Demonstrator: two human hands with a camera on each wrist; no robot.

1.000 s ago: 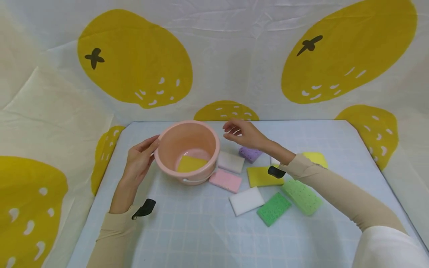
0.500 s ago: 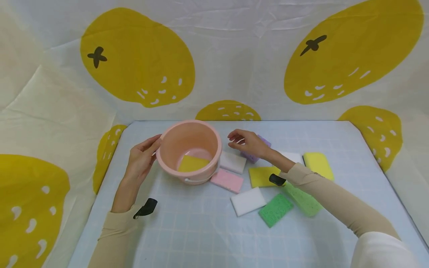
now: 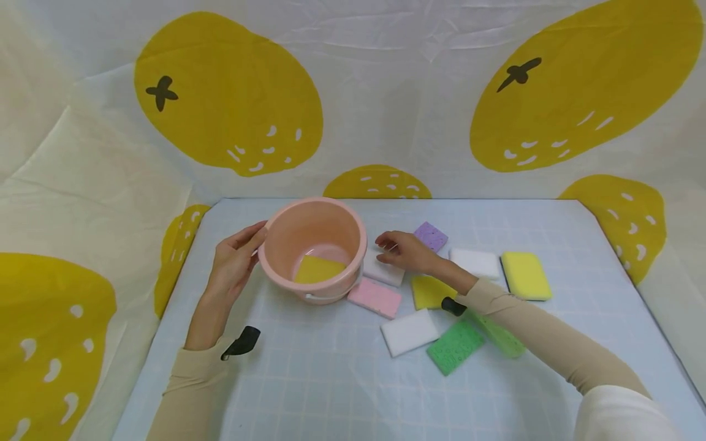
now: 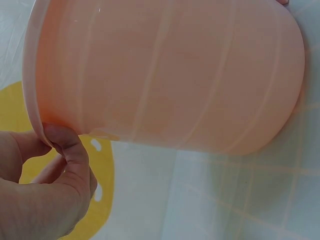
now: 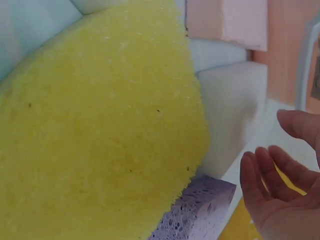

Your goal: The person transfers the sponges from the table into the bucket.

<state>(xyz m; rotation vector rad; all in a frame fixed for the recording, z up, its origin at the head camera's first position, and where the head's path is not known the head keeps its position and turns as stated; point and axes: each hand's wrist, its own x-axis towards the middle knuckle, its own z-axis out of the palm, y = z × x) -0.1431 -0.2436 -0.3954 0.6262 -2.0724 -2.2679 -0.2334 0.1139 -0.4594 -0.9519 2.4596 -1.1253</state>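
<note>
At the rim of a pink bucket [image 3: 309, 229], my left hand [image 3: 231, 263] pinches the edge between thumb and fingers; the left wrist view shows that grip against the bucket wall [image 4: 165, 75]. A yellow sponge [image 3: 317, 269] lies inside the bucket. My right hand [image 3: 413, 251] hovers just right of the bucket, over a white sponge [image 3: 383, 272], with fingers loosely bent and nothing between them. In the right wrist view, a gap shows between the fingers and the white sponge [image 5: 232, 110]. A purple sponge [image 3: 432, 237] lies just behind the right hand.
Several other sponges lie right of the bucket: pink [image 3: 375, 297], white [image 3: 409, 332], dark green [image 3: 455, 347], light green [image 3: 504, 337], yellow [image 3: 430, 293], another white [image 3: 475, 263] and a thick yellow one [image 3: 525, 275]. The bucket's white handle [image 3: 331, 298] hangs at its front.
My right hand has come down and nearer, from beyond the bucket's right side to over the white sponge. The left hand keeps its hold on the bucket rim.
</note>
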